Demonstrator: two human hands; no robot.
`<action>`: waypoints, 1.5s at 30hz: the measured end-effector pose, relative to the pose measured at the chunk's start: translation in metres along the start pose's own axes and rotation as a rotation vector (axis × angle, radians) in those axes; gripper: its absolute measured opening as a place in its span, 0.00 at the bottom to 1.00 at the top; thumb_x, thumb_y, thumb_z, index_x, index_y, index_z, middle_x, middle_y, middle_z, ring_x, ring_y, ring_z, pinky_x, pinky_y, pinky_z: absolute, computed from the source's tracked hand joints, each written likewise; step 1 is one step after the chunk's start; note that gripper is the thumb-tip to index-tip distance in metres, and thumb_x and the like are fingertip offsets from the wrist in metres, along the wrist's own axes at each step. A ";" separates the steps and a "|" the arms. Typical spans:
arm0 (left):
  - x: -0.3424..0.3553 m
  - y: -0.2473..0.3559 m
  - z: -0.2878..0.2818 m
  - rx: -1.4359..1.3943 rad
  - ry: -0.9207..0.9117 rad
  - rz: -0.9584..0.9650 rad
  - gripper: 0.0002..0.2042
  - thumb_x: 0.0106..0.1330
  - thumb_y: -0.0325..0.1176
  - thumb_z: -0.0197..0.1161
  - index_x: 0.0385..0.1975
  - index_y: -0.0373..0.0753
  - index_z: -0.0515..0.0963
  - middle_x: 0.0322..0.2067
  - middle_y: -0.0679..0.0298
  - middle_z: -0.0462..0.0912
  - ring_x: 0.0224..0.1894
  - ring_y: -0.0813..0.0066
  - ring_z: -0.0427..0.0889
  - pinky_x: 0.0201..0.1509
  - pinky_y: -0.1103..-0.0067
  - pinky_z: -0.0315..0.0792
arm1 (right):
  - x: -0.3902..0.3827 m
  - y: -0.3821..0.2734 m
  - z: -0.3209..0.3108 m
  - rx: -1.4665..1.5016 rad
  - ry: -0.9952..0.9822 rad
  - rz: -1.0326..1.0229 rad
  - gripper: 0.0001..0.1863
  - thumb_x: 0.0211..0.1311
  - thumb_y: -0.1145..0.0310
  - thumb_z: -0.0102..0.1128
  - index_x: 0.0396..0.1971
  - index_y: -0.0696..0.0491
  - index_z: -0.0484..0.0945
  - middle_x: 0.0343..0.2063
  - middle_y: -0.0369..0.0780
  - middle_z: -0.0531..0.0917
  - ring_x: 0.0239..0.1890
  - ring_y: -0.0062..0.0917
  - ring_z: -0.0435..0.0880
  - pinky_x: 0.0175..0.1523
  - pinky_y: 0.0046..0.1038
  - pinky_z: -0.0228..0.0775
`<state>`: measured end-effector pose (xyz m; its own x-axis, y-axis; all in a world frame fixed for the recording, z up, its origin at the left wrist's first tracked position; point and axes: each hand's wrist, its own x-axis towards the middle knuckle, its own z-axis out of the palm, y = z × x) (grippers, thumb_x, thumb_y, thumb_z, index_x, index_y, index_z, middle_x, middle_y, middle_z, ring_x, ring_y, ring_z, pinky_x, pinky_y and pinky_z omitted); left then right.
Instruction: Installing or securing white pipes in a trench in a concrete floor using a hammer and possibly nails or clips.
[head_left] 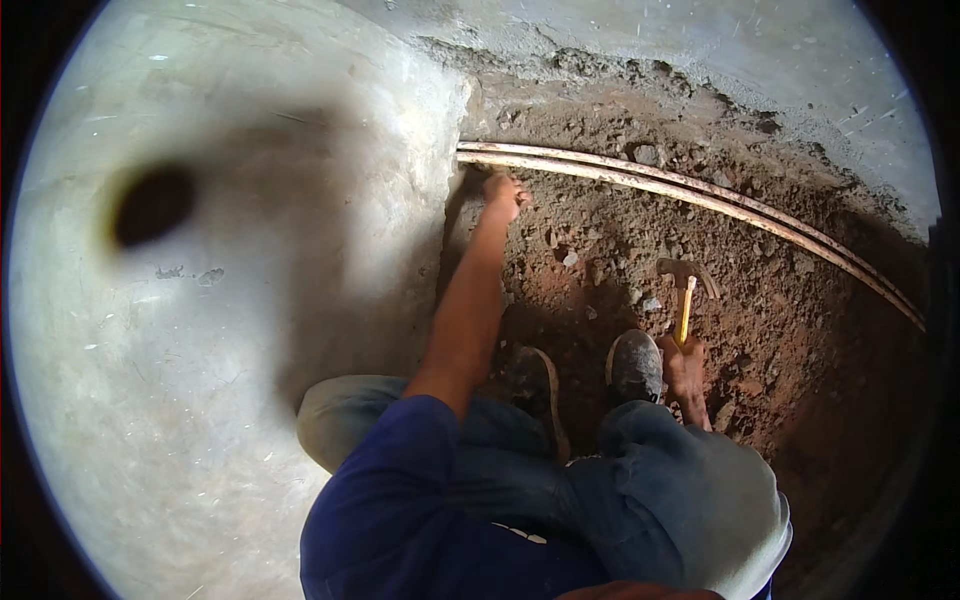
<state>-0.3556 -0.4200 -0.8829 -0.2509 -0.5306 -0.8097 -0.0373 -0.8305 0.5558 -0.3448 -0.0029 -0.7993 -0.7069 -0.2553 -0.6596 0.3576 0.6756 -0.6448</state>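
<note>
My left hand (507, 194) reaches out to the wall's corner, just below two long pale pipes (640, 180) stained with dirt. Its fingers are curled closed; whatever they hold, if anything, is hidden. Beside my shoe, my right hand (684, 368) is wrapped round the yellow handle of a claw hammer (685, 308). The hammer's dark head points away from me, over the rubble and apart from the pipes.
Loose brown soil (600, 235) with stones and broken bits lies under the pipes and around my shoes (634, 366). A smooth grey wall (200, 380) stands close on the left. Grey concrete (800, 60) with a ragged broken edge runs along the far side.
</note>
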 end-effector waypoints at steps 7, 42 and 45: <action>-0.018 -0.009 0.006 0.397 -0.429 -0.386 0.13 0.69 0.35 0.41 0.23 0.37 0.64 0.15 0.71 0.58 0.13 0.83 0.54 0.13 0.84 0.49 | -0.003 -0.006 0.013 0.050 -0.137 0.017 0.14 0.47 0.63 0.59 0.16 0.60 0.73 0.12 0.36 0.70 0.16 0.21 0.67 0.24 0.28 0.58; -0.006 -0.034 0.032 0.280 -0.199 -0.250 0.13 0.69 0.36 0.38 0.25 0.36 0.64 0.14 0.69 0.58 0.12 0.82 0.53 0.11 0.86 0.50 | 0.020 0.037 0.035 0.127 -0.391 -0.004 0.14 0.51 0.61 0.56 0.21 0.59 0.76 0.11 0.30 0.69 0.14 0.14 0.65 0.18 0.23 0.53; -0.067 -0.102 0.081 0.384 -0.295 -0.371 0.14 0.71 0.38 0.35 0.28 0.37 0.64 0.13 0.68 0.56 0.12 0.83 0.53 0.11 0.87 0.52 | 0.017 0.046 0.032 0.023 -0.369 -0.095 0.15 0.52 0.60 0.55 0.23 0.59 0.77 0.12 0.35 0.70 0.15 0.17 0.67 0.20 0.26 0.57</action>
<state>-0.4138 -0.2863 -0.8701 -0.4096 -0.1024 -0.9065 -0.5059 -0.8014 0.3191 -0.3211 0.0015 -0.8528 -0.4717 -0.5510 -0.6884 0.3177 0.6220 -0.7157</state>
